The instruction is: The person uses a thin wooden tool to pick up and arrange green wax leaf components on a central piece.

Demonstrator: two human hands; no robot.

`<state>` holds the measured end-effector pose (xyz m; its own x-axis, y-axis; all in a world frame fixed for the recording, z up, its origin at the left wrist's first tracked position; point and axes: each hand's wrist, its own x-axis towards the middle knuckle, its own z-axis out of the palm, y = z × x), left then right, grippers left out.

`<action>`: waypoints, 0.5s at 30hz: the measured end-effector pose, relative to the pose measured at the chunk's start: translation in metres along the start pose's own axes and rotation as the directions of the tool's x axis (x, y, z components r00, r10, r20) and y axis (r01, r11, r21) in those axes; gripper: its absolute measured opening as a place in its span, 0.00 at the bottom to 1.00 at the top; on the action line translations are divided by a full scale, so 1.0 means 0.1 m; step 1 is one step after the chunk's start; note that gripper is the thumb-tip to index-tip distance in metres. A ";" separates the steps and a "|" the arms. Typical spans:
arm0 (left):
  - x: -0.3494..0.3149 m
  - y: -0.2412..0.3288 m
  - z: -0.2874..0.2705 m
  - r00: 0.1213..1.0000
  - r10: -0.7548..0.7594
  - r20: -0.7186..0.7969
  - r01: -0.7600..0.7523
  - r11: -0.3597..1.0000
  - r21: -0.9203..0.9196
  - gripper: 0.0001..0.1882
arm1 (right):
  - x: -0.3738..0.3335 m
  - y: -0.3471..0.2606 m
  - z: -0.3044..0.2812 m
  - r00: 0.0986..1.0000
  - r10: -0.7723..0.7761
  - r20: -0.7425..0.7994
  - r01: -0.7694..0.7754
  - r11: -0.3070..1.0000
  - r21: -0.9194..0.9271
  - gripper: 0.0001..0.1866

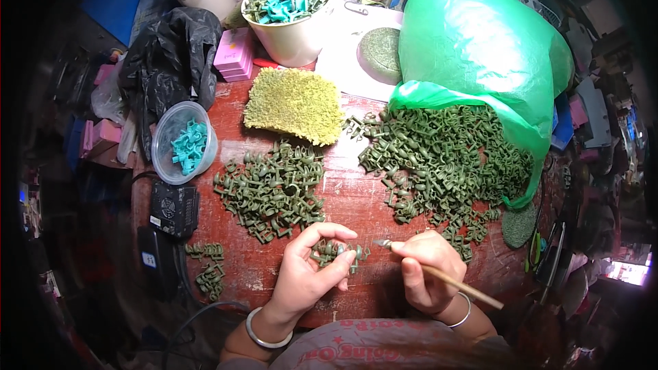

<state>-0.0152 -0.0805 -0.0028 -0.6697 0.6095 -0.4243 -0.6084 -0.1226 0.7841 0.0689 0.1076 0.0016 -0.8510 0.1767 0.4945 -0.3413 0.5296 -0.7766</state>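
My left hand [306, 275] is closed around a small cluster of dark-green ring-like pieces [325, 253], its thumb pressed against them. To its right, my right hand [433, 268] grips a thin wooden-handled tool [469, 292] like a pen. The tool's small pointed metal tip faces the cluster, with a short gap between them. Beyond my left hand lies a heap of similar green pieces [271, 192]. A larger pile [452, 157] spreads on the right, partly inside a green plastic bag [480, 41]. A few more pieces [209, 281] sit at the near left.
The worn red table [349, 199] also bears a yellow shaggy pad [293, 106], a clear tub [162, 144] of turquoise pieces and a white bucket [288, 38] filled with mixed pieces. Pink blocks [234, 55], a black bag [168, 62] and a black box [174, 209] stand leftward.
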 end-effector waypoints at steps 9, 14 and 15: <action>0.01 -0.01 -0.01 1.000 -0.007 -0.015 0.006 1.000 -0.007 0.11 | -0.01 -0.02 0.09 0.983 -0.164 0.080 0.171 0.981 -0.090 0.12; 0.00 -0.01 -0.01 1.000 0.004 0.014 -0.004 0.999 -0.042 0.11 | 0.00 -0.03 0.09 0.977 -0.169 0.129 0.183 0.978 -0.100 0.13; 0.00 -0.02 -0.01 1.000 0.004 0.013 -0.004 0.999 -0.042 0.11 | 0.00 -0.03 0.09 0.977 -0.169 0.132 0.182 0.978 -0.097 0.13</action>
<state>-0.0148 -0.0808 -0.0046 -0.6666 0.6191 -0.4151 -0.6234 -0.1578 0.7658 0.0663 0.0982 0.0000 -0.8263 -0.0265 0.5626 -0.4505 0.6306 -0.6320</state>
